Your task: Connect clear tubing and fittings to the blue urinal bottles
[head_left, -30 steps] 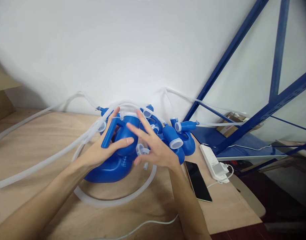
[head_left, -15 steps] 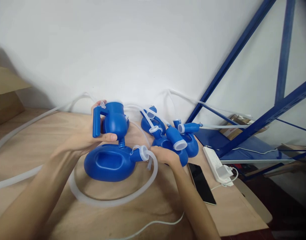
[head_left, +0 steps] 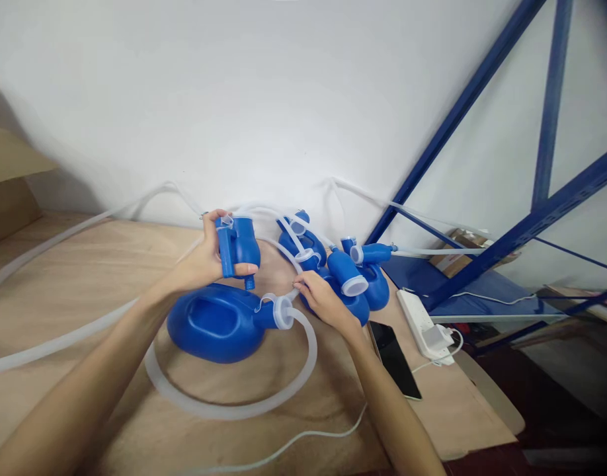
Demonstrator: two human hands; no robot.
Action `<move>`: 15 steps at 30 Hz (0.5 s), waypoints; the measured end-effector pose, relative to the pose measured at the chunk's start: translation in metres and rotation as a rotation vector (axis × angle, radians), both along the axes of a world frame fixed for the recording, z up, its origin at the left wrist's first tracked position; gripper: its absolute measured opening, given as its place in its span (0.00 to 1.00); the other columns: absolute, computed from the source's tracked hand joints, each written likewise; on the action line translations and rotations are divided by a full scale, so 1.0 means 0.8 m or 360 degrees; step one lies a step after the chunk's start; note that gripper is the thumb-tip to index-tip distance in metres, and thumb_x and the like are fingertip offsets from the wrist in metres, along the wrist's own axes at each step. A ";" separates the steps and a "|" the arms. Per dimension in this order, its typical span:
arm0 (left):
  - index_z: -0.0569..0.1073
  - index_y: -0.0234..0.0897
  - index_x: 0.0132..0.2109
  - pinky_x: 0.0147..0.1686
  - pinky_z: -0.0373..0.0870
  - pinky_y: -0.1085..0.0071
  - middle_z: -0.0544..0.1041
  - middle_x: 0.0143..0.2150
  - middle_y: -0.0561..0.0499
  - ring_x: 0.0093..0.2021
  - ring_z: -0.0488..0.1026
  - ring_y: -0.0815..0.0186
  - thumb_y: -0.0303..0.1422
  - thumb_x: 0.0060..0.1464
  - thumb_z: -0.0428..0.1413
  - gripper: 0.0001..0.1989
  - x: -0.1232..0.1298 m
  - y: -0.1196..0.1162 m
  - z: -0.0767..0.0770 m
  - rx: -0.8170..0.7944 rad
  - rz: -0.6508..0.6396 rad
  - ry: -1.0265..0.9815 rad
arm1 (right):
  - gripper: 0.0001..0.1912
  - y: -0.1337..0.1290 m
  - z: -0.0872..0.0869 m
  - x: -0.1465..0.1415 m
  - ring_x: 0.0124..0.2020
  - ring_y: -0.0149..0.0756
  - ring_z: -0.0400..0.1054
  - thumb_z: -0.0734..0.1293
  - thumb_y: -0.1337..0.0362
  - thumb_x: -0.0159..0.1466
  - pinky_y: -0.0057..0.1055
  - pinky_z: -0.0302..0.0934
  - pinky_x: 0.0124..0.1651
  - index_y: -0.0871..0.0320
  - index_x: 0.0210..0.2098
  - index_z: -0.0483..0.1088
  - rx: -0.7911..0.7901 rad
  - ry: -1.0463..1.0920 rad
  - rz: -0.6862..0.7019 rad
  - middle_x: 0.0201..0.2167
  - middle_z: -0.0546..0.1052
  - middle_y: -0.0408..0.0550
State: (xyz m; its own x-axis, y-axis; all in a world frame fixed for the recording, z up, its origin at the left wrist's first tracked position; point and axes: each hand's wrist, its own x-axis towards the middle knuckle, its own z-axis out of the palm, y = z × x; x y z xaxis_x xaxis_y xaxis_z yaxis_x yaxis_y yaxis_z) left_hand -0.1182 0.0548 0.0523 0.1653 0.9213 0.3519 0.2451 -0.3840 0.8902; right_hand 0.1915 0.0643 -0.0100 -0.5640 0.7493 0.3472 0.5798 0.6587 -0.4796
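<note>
My left hand (head_left: 211,254) grips a blue urinal funnel (head_left: 244,241) by its handle, thumb across the front. The funnel's narrow spout points down, above the blue urinal bottle (head_left: 219,324) lying on the table. A clear cap on the bottle's neck (head_left: 278,311) carries a whitish hose (head_left: 311,350) that loops in front of the bottle. To the right, my right hand (head_left: 321,297) is closed, its fingertips pinching a clear hose (head_left: 294,292) just beyond the cap. My right fingers partly hide that hose.
More blue bottles and funnels (head_left: 350,274) with hoses crowd the table beside my right hand. A phone (head_left: 395,360) and a power strip (head_left: 422,327) lie at the right edge. Blue shelving (head_left: 462,291) stands beyond; a cardboard box (head_left: 10,201) sits far left.
My left hand has moved right with the funnel, its spout now clear of the bottle's top. My right hand has shifted slightly up, fingertips now pinching the hose.
</note>
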 end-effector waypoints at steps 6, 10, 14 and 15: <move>0.53 0.49 0.55 0.41 0.79 0.56 0.71 0.49 0.50 0.43 0.78 0.55 0.41 0.37 0.77 0.47 0.018 0.020 -0.028 0.0258 -0.0003 -0.0116 | 0.13 0.017 -0.005 -0.026 0.41 0.41 0.71 0.55 0.58 0.79 0.38 0.65 0.49 0.53 0.42 0.67 0.0006 0.0288 -0.0140 0.38 0.76 0.47; 0.52 0.49 0.52 0.48 0.79 0.51 0.67 0.56 0.45 0.53 0.76 0.50 0.43 0.32 0.79 0.50 0.027 0.020 -0.032 0.0562 0.0048 -0.0216 | 0.15 0.026 0.009 -0.054 0.36 0.38 0.69 0.54 0.53 0.78 0.34 0.64 0.44 0.52 0.40 0.65 -0.0058 0.0775 -0.0223 0.35 0.73 0.44; 0.52 0.48 0.51 0.54 0.76 0.55 0.63 0.60 0.44 0.59 0.72 0.55 0.43 0.26 0.82 0.54 0.015 0.023 -0.023 0.1069 0.0293 -0.0300 | 0.21 0.024 0.025 -0.076 0.32 0.37 0.65 0.53 0.49 0.77 0.34 0.62 0.40 0.52 0.35 0.67 0.0023 0.0910 -0.0089 0.31 0.72 0.44; 0.53 0.48 0.50 0.54 0.76 0.57 0.63 0.60 0.44 0.59 0.72 0.56 0.44 0.23 0.82 0.55 0.011 0.023 -0.018 0.1219 0.0389 -0.0329 | 0.24 0.023 0.028 -0.080 0.32 0.37 0.66 0.52 0.48 0.77 0.34 0.61 0.39 0.53 0.34 0.67 0.0048 0.0947 -0.0085 0.30 0.72 0.45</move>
